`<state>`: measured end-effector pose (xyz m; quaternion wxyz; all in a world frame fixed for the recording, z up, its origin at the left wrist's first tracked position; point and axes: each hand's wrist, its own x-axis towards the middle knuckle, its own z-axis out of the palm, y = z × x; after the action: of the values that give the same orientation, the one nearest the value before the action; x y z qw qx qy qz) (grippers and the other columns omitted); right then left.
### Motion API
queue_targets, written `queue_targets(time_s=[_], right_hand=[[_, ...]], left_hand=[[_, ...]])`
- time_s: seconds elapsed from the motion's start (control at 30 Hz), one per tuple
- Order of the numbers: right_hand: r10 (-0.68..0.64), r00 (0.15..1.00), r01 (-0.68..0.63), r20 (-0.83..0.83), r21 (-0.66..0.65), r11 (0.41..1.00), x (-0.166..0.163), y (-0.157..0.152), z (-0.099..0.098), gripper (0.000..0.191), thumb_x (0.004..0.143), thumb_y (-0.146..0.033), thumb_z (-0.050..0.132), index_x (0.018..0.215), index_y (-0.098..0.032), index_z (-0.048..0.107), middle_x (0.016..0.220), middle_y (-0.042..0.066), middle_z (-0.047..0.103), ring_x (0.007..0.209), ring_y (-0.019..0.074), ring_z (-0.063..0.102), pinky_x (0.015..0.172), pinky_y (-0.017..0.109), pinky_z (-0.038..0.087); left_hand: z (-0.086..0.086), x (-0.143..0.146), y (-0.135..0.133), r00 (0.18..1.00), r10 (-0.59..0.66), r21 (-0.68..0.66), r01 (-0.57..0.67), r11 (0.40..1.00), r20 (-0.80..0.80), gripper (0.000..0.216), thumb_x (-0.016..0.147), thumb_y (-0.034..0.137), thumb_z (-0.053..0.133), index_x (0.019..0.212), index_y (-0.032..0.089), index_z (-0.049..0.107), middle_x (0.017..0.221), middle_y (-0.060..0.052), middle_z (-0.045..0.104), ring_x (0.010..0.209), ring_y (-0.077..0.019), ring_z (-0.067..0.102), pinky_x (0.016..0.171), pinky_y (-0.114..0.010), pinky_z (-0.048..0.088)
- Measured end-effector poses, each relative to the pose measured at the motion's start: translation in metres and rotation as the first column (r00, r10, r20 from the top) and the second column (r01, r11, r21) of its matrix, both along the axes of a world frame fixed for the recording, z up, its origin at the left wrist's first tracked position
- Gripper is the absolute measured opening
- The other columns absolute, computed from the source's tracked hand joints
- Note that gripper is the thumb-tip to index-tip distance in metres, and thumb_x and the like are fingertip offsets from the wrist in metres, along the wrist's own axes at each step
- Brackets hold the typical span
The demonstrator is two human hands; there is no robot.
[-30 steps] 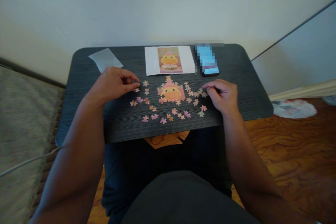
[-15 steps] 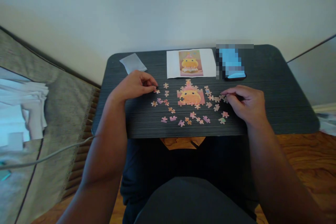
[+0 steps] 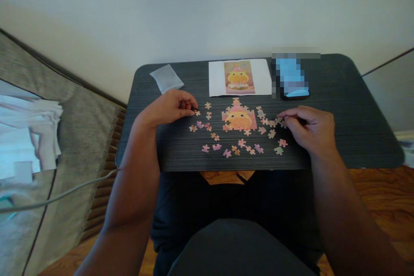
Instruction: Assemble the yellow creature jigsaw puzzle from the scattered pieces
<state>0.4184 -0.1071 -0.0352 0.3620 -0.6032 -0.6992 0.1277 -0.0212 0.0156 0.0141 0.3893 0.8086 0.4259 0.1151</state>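
Person seated at a dark desk, both forearms resting over its near edge, which keeps the hands low and steady over small parts.

Left hand: fingers curled in, tips drawn together at one small piece on the left rim of the scatter. Piece too small to tell whether it is pinched or only touched.

Right hand: fingers bent, tips close together over a piece on the right rim. Real grip or mere contact, cannot tell.

Puzzle pieces lie flat, picture side up, spread in a loose ring and mostly apart from one another, so each shape shows. In the middle sits the joined section, a yellow figure on pink, between the two hands.

Printed picture of the same yellow figure lies just behind the joined section, facing the person, probably as a guide to match against. Phone sits beside it to the right, screen blurred. Clear plastic bag lies flat at the far left corner, well apart from the pieces.

Off the desk: a cable trails to the left, wood floor to the right.
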Motion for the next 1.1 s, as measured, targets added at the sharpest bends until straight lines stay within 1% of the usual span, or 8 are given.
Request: queue_targets(time_s=[0.2, 0.37, 0.5, 0.63, 0.73, 0.8, 0.9, 1.1], right_hand=[[0.007, 1.000, -0.007, -0.004, 0.005, 1.000, -0.001, 0.001, 0.000, 0.018, 0.097, -0.027, 0.069, 0.099, -0.033, 0.086, 0.092, 0.001, 0.084, 0.077, 0.0244, 0.075, 0.071, 0.042, 0.051], [0.020, 1.000, -0.020, -0.006, 0.017, 1.000, 0.000, 0.003, -0.001, 0.020, 0.097, -0.026, 0.068, 0.099, -0.029, 0.087, 0.089, 0.002, 0.083, 0.074, 0.0221, 0.074, 0.067, 0.040, 0.050], [0.035, 0.999, -0.034, -0.013, 0.030, 0.999, 0.000, 0.003, 0.000, 0.020, 0.096, -0.024, 0.068, 0.100, -0.027, 0.088, 0.088, 0.002, 0.083, 0.072, 0.0200, 0.072, 0.067, 0.038, 0.049], [0.052, 0.999, -0.052, -0.010, 0.058, 0.997, -0.001, 0.002, 0.001, 0.021, 0.096, -0.022, 0.068, 0.099, -0.027, 0.087, 0.087, 0.001, 0.082, 0.072, 0.0191, 0.072, 0.068, 0.037, 0.049], [0.062, 0.998, -0.061, -0.010, 0.093, 0.994, -0.004, 0.001, 0.004, 0.020, 0.096, -0.022, 0.068, 0.099, -0.026, 0.087, 0.085, 0.001, 0.080, 0.071, 0.0186, 0.070, 0.067, 0.037, 0.048], [0.096, 0.995, -0.096, 0.010, 0.126, 0.987, -0.009, 0.001, 0.007, 0.019, 0.097, -0.022, 0.068, 0.099, -0.026, 0.086, 0.083, 0.001, 0.079, 0.070, 0.0187, 0.069, 0.067, 0.037, 0.048], [0.196, 0.975, -0.210, 0.099, 0.156, 0.965, -0.020, 0.003, 0.015, 0.019, 0.099, -0.021, 0.067, 0.100, -0.025, 0.086, 0.079, 0.002, 0.074, 0.070, 0.0189, 0.067, 0.068, 0.037, 0.048], [0.381, 0.904, -0.404, 0.195, 0.099, 0.909, -0.049, 0.014, 0.029, 0.023, 0.103, -0.024, 0.064, 0.110, -0.024, 0.086, 0.087, 0.003, 0.076, 0.076, 0.0193, 0.067, 0.070, 0.036, 0.048]], left_hand=[[0.000, 0.002, 0.000, 0.998, -0.032, 0.078, 0.037, 0.996, -0.057, 0.011, 0.089, 0.024, 0.078, 0.099, 0.019, 0.081, 0.082, -0.002, 0.071, 0.072, -0.0155, 0.063, 0.068, -0.031, 0.049], [-0.003, 0.003, 0.000, 0.996, -0.045, 0.125, 0.055, 0.991, -0.080, 0.012, 0.093, 0.029, 0.076, 0.101, 0.020, 0.080, 0.084, -0.002, 0.072, 0.072, -0.0150, 0.062, 0.067, -0.030, 0.048], [0.000, 0.017, -0.008, 0.999, -0.052, 0.114, 0.052, 0.992, -0.002, 0.015, 0.095, 0.031, 0.079, 0.101, 0.019, 0.080, 0.086, -0.003, 0.073, 0.073, -0.0136, 0.063, 0.066, -0.028, 0.048], [0.006, 0.042, -0.025, 0.989, -0.080, 0.090, 0.069, 0.994, 0.125, 0.011, 0.096, 0.028, 0.080, 0.098, 0.017, 0.080, 0.085, -0.003, 0.071, 0.072, -0.0122, 0.063, 0.065, -0.028, 0.048], [0.005, 0.059, -0.034, 0.981, -0.120, 0.139, 0.099, 0.985, 0.154, 0.006, 0.095, 0.023, 0.081, 0.098, 0.017, 0.080, 0.086, -0.002, 0.070, 0.072, -0.0114, 0.061, 0.065, -0.028, 0.046], [0.001, 0.067, -0.038, 0.979, -0.153, 0.195, 0.125, 0.973, 0.132, 0.005, 0.095, 0.020, 0.081, 0.100, 0.018, 0.081, 0.087, -0.001, 0.071, 0.073, -0.0115, 0.061, 0.068, -0.028, 0.046], [-0.006, 0.072, -0.040, 0.975, -0.207, 0.266, 0.180, 0.947, 0.077, 0.005, 0.097, 0.019, 0.082, 0.101, 0.019, 0.081, 0.086, 0.000, 0.069, 0.074, -0.0125, 0.059, 0.070, -0.030, 0.044], [-0.013, 0.075, -0.040, 0.979, -0.205, 0.304, 0.188, 0.934, 0.024, 0.007, 0.097, 0.020, 0.085, 0.100, 0.019, 0.079, 0.086, 0.000, 0.068, 0.075, -0.0142, 0.058, 0.071, -0.031, 0.043]])
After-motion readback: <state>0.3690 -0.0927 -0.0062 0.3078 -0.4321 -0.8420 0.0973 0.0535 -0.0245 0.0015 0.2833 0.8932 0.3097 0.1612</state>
